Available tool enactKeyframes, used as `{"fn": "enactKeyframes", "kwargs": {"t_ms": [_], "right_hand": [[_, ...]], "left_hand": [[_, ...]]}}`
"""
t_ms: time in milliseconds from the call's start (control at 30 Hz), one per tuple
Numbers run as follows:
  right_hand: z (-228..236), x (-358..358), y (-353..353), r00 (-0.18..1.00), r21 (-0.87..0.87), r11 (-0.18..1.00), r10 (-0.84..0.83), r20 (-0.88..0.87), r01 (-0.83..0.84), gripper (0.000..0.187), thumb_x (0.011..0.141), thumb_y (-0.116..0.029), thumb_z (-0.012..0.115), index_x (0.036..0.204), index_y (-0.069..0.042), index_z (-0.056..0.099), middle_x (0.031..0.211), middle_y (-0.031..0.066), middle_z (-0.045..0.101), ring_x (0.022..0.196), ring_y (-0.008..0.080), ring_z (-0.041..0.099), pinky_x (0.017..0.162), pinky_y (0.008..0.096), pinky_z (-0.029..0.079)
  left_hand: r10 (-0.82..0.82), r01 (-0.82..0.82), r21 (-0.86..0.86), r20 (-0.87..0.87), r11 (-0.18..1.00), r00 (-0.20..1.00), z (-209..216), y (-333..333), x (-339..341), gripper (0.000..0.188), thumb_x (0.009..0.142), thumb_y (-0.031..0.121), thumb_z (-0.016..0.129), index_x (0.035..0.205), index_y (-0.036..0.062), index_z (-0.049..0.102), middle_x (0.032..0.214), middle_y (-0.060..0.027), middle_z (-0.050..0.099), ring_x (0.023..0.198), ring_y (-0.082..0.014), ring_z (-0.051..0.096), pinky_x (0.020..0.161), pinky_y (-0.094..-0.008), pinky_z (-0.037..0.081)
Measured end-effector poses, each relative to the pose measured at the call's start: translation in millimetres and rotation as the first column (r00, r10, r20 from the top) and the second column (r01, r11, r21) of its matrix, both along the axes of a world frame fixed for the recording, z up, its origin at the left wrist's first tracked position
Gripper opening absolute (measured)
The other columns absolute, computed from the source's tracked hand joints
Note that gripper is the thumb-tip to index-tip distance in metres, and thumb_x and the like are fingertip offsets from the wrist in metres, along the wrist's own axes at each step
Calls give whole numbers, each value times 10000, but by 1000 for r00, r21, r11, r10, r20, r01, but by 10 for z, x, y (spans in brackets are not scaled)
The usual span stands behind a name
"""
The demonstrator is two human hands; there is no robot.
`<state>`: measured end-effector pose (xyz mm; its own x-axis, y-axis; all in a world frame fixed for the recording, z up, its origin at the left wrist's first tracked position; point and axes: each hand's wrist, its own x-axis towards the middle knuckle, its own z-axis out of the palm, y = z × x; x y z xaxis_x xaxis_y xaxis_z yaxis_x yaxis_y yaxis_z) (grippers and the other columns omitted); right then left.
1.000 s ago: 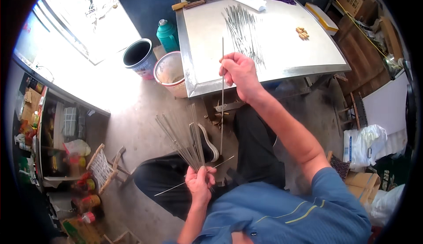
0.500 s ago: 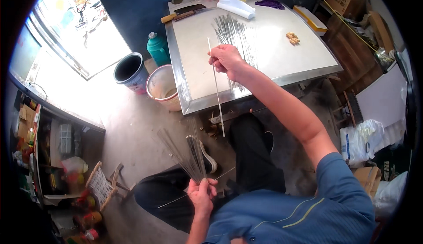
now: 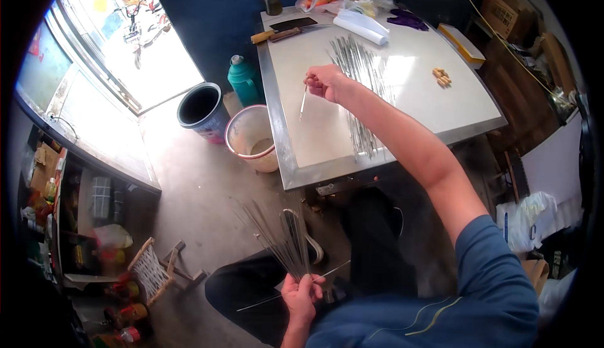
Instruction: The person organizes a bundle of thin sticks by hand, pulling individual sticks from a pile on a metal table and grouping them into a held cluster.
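Low over my lap, my left hand (image 3: 302, 296) is closed around a fanned bundle of thin metal rods (image 3: 283, 235), whose free ends spread up and away. A single thin rod (image 3: 258, 303) crosses behind that hand, over my dark trousers. My right hand (image 3: 324, 82) is raised over the table's left part, pinching one thin metal rod (image 3: 303, 104) that points downward and looks foreshortened. A loose pile of similar rods (image 3: 362, 84) lies on the table, partly hidden by my right forearm.
The metal-edged white table (image 3: 434, 118) holds peanuts (image 3: 441, 77), a cleaver (image 3: 294, 25), a white roll (image 3: 362, 27), plastic bags (image 3: 343, 1) and a purple cloth-like item (image 3: 408, 19). Beside it stand two buckets (image 3: 255, 153) and a teal jug (image 3: 243, 81). A woven stool (image 3: 151, 272) sits lower left.
The rod in my right hand has swung from a long, near-upright slant to a short foreshortened one. My left hand still grips the bundle. The whole view has shifted slightly.
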<state>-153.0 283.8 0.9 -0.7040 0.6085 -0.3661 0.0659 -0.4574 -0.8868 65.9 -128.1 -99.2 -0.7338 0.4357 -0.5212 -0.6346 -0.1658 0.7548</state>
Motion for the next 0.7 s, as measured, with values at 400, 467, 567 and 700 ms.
{"fn": "enactKeyframes", "kwargs": {"t_ms": [400,467,567,700], "right_hand": [[-296,-1258,1221,944,-301,926,-287,-164,229,192,839,99,402,1030,81,418,933,256,575,724,343,669,561,410,611],[-336,-1290,1379,929,-334,905,-332,-162,265,191,851,95,393,1040,81,417,953,262,567,736,346,670,574,417,611],[-320,-1279,1484,951,-235,933,-299,-78,273,218,868,91,377,1083,82,410,1011,278,552,753,358,669,595,431,606],[-186,-1122,1341,950,-82,947,-312,-15,310,254,889,5,415,1140,20,452,991,238,592,778,358,672,591,421,591]], "left_hand": [[-39,38,67,19,997,999,71,-58,-1,141,927,95,523,1054,36,545,803,-122,664,444,-113,498,385,-200,343],[-44,43,62,30,997,999,56,-32,-25,137,928,95,522,1049,38,546,803,-120,664,445,-111,497,386,-199,341],[-53,51,58,38,997,998,43,-23,-48,124,928,97,522,1034,38,549,804,-114,664,447,-105,495,389,-196,339],[-74,72,56,35,996,997,71,-13,-46,98,927,103,531,989,31,555,806,-105,666,454,-95,497,393,-189,334]]}}
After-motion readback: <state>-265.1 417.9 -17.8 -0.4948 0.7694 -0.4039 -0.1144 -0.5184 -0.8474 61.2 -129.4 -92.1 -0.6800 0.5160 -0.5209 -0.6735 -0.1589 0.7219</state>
